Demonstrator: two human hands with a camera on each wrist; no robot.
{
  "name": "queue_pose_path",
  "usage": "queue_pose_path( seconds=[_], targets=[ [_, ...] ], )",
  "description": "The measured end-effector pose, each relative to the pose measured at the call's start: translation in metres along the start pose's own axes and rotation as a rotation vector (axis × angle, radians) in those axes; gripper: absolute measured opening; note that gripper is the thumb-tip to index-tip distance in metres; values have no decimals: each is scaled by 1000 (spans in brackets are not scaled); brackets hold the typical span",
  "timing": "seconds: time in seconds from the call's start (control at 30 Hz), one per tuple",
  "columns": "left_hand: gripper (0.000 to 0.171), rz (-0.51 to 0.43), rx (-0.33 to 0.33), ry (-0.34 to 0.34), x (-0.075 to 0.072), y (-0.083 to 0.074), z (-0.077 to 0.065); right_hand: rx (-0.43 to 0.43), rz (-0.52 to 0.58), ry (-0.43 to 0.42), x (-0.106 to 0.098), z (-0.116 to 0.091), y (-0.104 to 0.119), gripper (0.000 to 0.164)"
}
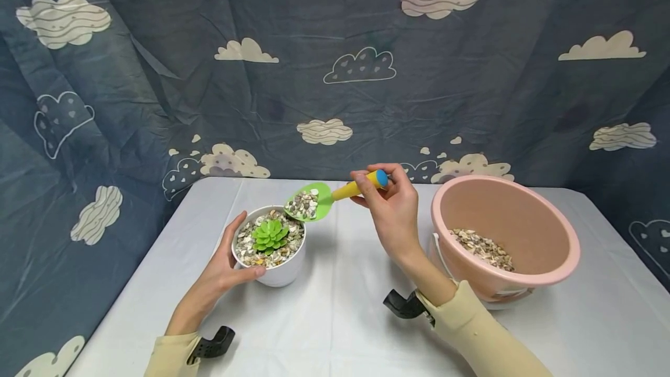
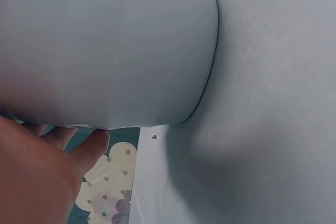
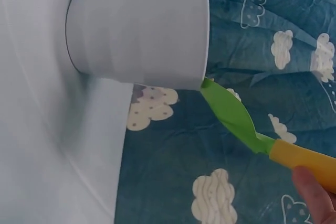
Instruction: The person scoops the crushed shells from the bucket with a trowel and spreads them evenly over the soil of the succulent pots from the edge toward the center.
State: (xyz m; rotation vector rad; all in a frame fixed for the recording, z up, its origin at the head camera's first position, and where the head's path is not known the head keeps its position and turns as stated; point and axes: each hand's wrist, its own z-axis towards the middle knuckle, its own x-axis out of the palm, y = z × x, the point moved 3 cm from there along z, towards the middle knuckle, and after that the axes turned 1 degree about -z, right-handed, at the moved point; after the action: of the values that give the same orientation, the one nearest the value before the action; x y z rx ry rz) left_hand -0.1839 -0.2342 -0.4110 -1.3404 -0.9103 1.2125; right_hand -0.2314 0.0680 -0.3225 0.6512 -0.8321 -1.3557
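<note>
A white plant pot [image 1: 285, 272] stands upright on the table, filled with small pebbles around a green succulent [image 1: 270, 235]. My left hand [image 1: 220, 269] holds it from the left, thumb at the front of the rim and fingers along the far side. The pot's smooth wall [image 2: 131, 51] fills much of the left wrist view. In my right hand [image 1: 394, 214] is the yellow handle of a small green trowel [image 1: 327, 199], its blade heaped with pebbles [image 1: 303, 205]. The tip of the trowel's blade [image 3: 231, 111] is right at the pot's rim in the right wrist view.
To the right stands a pink bucket [image 1: 445, 214] with a white handle, and a layer of pebbles [image 1: 484, 249] lies inside. The table [image 1: 356, 319] has a white cover. Behind it hangs a dark blue cloth [image 1: 293, 98] with a cloud print.
</note>
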Motion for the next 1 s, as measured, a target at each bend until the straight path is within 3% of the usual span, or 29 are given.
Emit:
queue_pose_path(
  seconds=[0.47, 0.73, 1.0],
  targets=[
    [109, 54, -53, -8, 2, -4, -3, 0, -56, 26, 3, 6, 11, 28],
    [110, 61, -37, -6, 1, -3, -3, 101, -28, -33, -4, 7, 2, 32],
    [103, -52, 22, 44, 0, -3, -1, 162, 4, -74, -11, 7, -3, 37]
  ],
)
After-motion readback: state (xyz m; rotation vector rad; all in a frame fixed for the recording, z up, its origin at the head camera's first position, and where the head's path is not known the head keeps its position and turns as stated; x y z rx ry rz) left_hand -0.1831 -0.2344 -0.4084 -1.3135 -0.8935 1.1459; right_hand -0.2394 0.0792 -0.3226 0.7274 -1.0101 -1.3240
